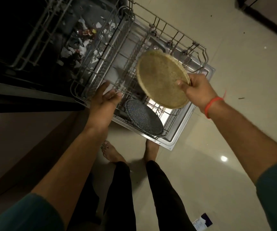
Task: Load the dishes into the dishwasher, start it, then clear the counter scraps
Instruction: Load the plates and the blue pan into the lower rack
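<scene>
My right hand point(197, 90) pinches the rim of a round tan speckled plate point(161, 79), held tilted above the pulled-out lower dishwasher rack point(192, 52). A dark blue speckled plate point(142, 117) stands on edge in the rack's near corner. My left hand point(105, 99) hovers with relaxed fingers over the front edge of the upper wire rack point(91, 70), holding nothing. A white dish point(111, 75) sits in the rack just beyond its fingertips. The open dishwasher door point(181, 130) lies flat under the lower rack.
The dark dishwasher cavity point(17, 39) is at the upper left, with reflections of scraps point(84, 40) on its wall. My bare feet point(116, 154) stand on the glossy beige tile floor point(234, 80) by the door's corner. A small printed packet point(202, 222) lies on the floor.
</scene>
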Demonstrator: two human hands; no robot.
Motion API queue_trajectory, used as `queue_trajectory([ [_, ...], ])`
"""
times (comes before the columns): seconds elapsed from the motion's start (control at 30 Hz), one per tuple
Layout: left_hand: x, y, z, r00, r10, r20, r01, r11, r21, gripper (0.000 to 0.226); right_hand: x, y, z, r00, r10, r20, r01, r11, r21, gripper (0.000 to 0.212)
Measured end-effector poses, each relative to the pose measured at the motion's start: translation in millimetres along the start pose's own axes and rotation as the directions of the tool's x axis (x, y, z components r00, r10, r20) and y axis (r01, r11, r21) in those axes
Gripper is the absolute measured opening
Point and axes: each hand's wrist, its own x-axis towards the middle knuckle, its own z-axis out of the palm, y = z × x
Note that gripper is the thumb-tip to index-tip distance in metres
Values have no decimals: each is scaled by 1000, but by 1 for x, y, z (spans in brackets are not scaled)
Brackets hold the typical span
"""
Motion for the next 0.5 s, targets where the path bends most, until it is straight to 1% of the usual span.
queue_trajectory([
  [0.07, -7, -7, 0, 1000, -10, 11, 9, 1000, 19, 50, -2, 11, 12, 996, -25, -87, 6, 977, -215, 15],
  [0.13, -13, -15, -3, 1000, -8, 8, 7, 1000, 26, 51, -5, 23, 21, 990, -37, -133, -5, 953, -303, 19],
  [0.27, -19, -27, -8, 999, -38, 6, 37, 998, 56, 48, -11, 40, 37, 982, -25, -186, -47, 927, -373, 26],
  [0.37, -21, -33, -13, 999, -40, -8, 41, 996, 74, 45, -16, 49, 49, 984, -16, -176, -53, 923, -381, 33],
  [0.5, -22, -38, -20, 999, -50, -6, 50, 995, 91, 47, -18, 67, 64, 987, -2, -158, -63, 912, -405, 37],
])
